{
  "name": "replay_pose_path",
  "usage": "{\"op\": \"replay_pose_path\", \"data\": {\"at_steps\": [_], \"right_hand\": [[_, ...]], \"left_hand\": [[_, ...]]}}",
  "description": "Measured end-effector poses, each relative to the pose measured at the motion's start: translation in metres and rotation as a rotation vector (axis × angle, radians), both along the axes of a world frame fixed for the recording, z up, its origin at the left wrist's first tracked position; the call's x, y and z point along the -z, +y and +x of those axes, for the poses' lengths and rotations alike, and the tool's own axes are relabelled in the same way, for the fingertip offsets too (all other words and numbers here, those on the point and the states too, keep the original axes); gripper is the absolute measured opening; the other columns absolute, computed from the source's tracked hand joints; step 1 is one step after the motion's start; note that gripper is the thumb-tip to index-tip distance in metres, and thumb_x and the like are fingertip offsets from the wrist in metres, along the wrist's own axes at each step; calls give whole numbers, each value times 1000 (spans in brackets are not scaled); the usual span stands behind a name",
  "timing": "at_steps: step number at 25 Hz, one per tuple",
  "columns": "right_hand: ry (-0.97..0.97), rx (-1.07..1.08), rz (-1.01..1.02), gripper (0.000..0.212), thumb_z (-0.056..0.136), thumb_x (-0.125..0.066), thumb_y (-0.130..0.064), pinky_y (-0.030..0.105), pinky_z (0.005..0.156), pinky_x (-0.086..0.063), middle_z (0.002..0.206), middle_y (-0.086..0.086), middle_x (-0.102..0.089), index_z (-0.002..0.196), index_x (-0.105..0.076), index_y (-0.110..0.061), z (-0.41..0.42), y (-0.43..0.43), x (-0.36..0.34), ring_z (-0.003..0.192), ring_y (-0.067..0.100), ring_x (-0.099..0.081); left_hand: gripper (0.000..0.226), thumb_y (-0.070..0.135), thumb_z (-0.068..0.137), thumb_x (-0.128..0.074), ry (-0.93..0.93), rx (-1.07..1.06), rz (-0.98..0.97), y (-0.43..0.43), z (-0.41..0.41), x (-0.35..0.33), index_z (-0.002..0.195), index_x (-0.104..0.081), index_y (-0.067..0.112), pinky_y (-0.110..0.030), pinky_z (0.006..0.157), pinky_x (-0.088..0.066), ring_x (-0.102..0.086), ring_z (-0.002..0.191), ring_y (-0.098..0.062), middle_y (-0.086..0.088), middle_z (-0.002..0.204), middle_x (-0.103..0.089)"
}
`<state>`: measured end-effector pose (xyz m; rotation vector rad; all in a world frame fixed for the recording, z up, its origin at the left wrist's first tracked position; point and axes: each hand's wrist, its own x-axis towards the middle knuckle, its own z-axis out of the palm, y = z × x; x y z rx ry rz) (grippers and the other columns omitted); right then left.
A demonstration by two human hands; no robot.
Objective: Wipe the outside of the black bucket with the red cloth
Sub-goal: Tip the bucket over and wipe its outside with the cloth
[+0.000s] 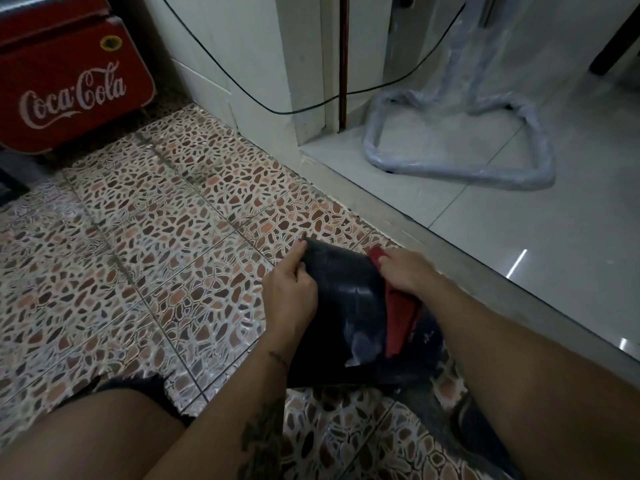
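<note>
While a red metal cooler with white Coca-Cola lettering (74,81) stands against the wall at far left, well apart from the work, the action sits low in the middle of the patterned pebble-look floor tiles (138,237). The left hand (290,292) grips the near-left edge of the black plastic bucket (346,306), thumb along the rim and fingers curled round the wall, probably to brace it against the wiping pressure. This bucket lies tipped on its side on the tiles, between the person's knees, so that its outer wall faces up within easy reach; pale smears show lower on that wall. To its right, the right hand (407,273) presses down flat on the red cloth (401,313), fingers closed over the fabric and holding it against the bucket's side. Wiping seems under way, with the smeared patch yet to be cleaned. Farther right, a plastic-wrapped metal frame (457,168) rests on the raised grey floor (554,209).
</note>
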<state>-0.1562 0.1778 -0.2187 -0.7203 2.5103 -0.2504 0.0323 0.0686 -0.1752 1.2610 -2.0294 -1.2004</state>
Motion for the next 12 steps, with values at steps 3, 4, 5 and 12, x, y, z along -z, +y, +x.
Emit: {"op": "replay_pose_path", "data": {"at_steps": [3,4,5,12], "right_hand": [[-42,-174,-228,56,96,-25,-44,44,113,-30,158,4,-43,148,-44,-31,54,-37,-15,141,27,-40],[-36,-221,-279,62,94,-24,-46,44,119,-21,163,0,-34,154,-35,-32,74,-42,-20,148,24,-30],[-28,-249,-319,67,92,-24,-48,45,122,-13,167,-2,-26,157,-29,-32,89,-40,-23,152,21,-21],[125,-131,-277,63,99,-15,-50,48,125,-2,170,-2,-14,160,-17,-31,83,42,-1,155,17,-6]], "left_hand": [[44,9,93,-49,45,-18,83,0,2,0,127,-65,30,1,81,-35,-57,103,3,9,128,-66],[44,8,92,-50,63,-22,118,-2,3,0,127,-66,29,2,78,-36,-58,96,9,9,127,-66],[44,7,92,-50,78,-20,146,-3,3,-1,127,-66,27,3,75,-38,-58,89,16,10,126,-66],[46,8,92,-46,-11,-48,234,-9,-14,-20,130,-64,27,-26,102,-41,-56,121,-18,6,136,-61]]}}
